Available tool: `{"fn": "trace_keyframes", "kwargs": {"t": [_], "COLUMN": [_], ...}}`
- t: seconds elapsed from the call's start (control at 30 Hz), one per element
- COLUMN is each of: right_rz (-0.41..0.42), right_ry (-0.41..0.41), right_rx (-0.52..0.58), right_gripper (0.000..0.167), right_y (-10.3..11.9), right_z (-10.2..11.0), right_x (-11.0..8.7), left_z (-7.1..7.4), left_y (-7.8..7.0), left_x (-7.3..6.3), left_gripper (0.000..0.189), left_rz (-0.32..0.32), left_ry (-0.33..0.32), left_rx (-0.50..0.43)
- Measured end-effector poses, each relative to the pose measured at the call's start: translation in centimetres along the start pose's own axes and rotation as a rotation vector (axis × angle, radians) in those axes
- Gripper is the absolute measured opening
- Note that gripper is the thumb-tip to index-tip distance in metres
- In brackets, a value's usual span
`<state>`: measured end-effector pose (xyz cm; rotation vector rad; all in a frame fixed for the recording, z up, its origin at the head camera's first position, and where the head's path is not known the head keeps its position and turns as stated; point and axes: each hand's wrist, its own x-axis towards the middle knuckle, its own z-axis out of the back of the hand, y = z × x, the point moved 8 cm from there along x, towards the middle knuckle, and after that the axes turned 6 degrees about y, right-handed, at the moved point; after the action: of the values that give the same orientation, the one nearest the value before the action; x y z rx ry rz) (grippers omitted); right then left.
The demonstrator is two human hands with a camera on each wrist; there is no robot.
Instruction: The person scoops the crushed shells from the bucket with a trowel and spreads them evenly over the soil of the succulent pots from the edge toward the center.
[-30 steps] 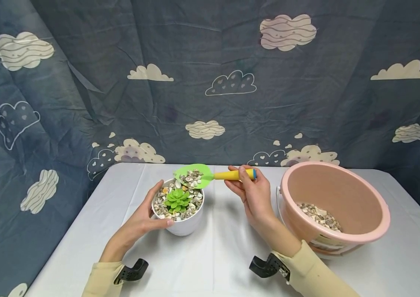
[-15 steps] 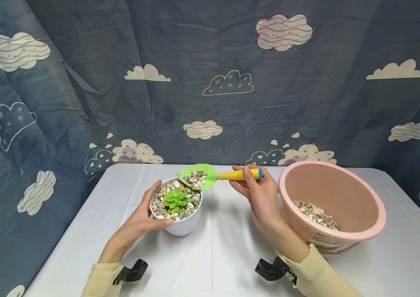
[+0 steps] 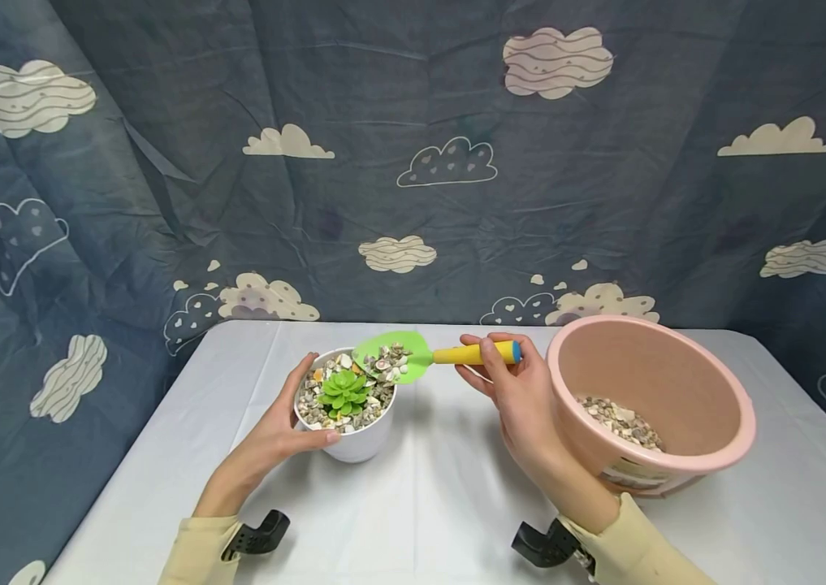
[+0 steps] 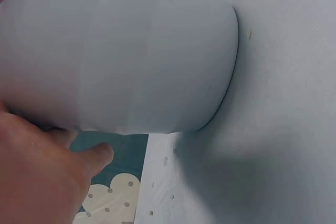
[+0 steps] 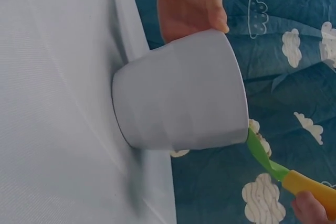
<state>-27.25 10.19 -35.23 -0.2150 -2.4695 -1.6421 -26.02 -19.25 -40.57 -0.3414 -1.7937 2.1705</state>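
Note:
My left hand (image 3: pixel 274 435) holds a white flower pot (image 3: pixel 359 444), thumb at the near rim and fingers along its left side. In the pot a green succulent (image 3: pixel 344 392) stands among small stones (image 3: pixel 378 398). A trowel (image 3: pixel 418 361) with a green blade and yellow handle is in my right hand (image 3: pixel 525 402), pinched by the handle. Its blade lies over the pot's back right rim and bears a heap of stones (image 3: pixel 389 361). In the right wrist view the blade's edge (image 5: pixel 257 148) meets the pot's rim. The left wrist view shows mostly the pot's wall (image 4: pixel 121 51).
At the right, beside my right forearm, stands a pink bucket (image 3: pixel 664 386) with stones (image 3: pixel 620 422) at its bottom. A white cloth (image 3: pixel 413 520) covers the table. Behind it hangs a dark blue curtain (image 3: pixel 354 203) with cloud prints.
The trowel has drawn slightly right and come lower, its blade tilting over the pot's rim. My right hand has moved right and down with it. My left hand keeps its hold on the pot.

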Motion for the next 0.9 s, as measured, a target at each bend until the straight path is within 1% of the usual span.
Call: {"fn": "trace_keyframes", "kwargs": {"t": [0.1,0.23,0.33,0.5,0.73,0.83,0.9], "right_rz": [0.012,0.030,0.039,0.051,0.071,0.074,0.075], "right_ry": [0.005,0.015,0.023,0.032,0.038,0.045,0.047], "right_rx": [-0.005,-0.005,-0.002,-0.005,0.004,0.006,0.003], "right_gripper": [0.026,0.027,0.029,0.029,0.026,0.024,0.023], "right_y": [0.06,0.15,0.22,0.33,0.32,0.26,0.23], "right_z": [0.01,0.03,-0.03,-0.26,-0.51,-0.59,-0.62], "right_x": [-0.26,-0.43,-0.50,-0.60,-0.59,-0.59,-0.59], "left_z": [0.04,0.04,0.05,0.09,0.11,0.17,0.21], "left_y": [0.05,0.04,-0.03,-0.13,-0.51,-0.51,-0.54], "left_x": [-0.09,-0.05,0.01,-0.10,-0.20,-0.23,-0.23], "left_gripper": [0.112,0.110,0.109,0.109,0.104,0.104,0.105], "left_rz": [-0.001,-0.023,-0.033,-0.019,-0.014,-0.004,-0.008], "left_ry": [0.017,0.050,0.059,0.051,0.061,0.054,0.047], "left_rx": [-0.009,-0.055,-0.075,-0.054,0.001,0.019,0.027]}}
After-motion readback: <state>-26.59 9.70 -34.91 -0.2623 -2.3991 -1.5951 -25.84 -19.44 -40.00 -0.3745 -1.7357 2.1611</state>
